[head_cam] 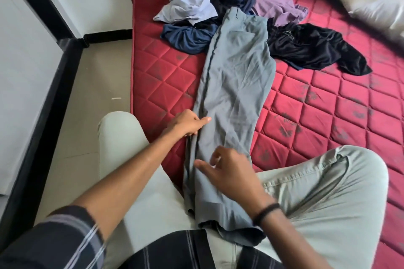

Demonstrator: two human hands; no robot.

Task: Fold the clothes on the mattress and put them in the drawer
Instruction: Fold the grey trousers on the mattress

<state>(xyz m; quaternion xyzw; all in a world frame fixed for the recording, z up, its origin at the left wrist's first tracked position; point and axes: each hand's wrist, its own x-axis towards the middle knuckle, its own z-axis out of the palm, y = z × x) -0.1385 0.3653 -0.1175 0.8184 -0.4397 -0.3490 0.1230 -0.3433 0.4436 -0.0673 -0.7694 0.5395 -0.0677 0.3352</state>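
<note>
I saw the red mattress [328, 116] with grey trousers [234, 94] laid lengthwise on it, hems reaching my lap, and a pile of unfolded clothes [229, 11] at the waistband end. My left hand [188, 123] pinched the trousers' left edge. My right hand [229, 172] hovered over the lower legs, fingers spread, holding nothing.

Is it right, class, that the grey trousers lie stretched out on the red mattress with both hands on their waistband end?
Not quite. The head view shows the grey trousers stretched out on the red mattress, but the left hand and right hand are at the hem end, not the waistband.
</note>
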